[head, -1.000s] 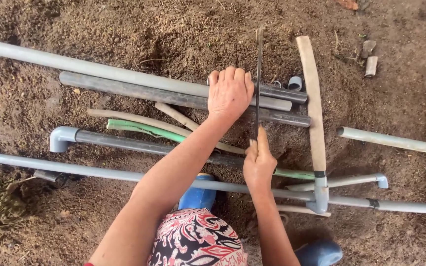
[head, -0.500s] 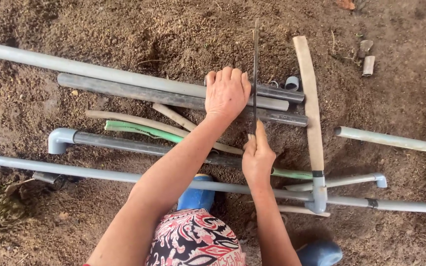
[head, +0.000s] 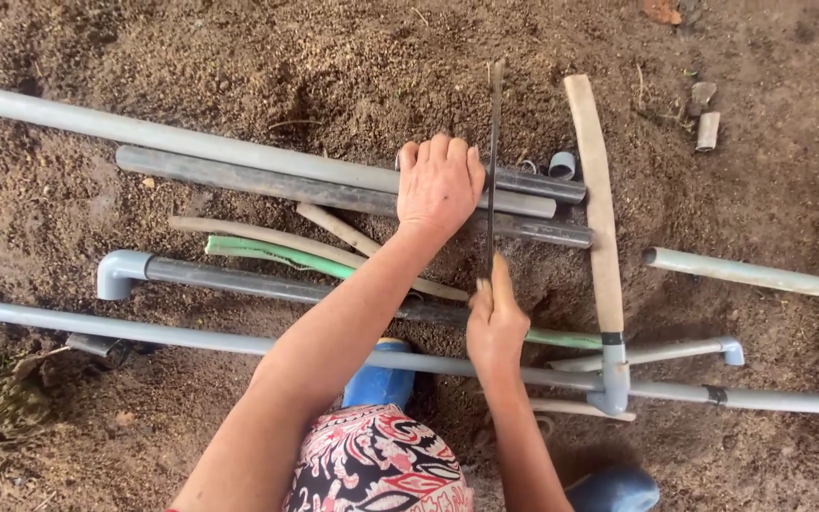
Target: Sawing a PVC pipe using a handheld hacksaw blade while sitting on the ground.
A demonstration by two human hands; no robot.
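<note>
We are gripping the near end of a thin saw blade (head: 493, 161) in our right hand (head: 496, 327), fingers closed around it. The blade is running away from us across two grey pipes (head: 267, 175). Farther out, our left hand (head: 440, 183) is pressing flat, fingers together, on those pipes just beside the blade, over bare soil (head: 334, 66).
</note>
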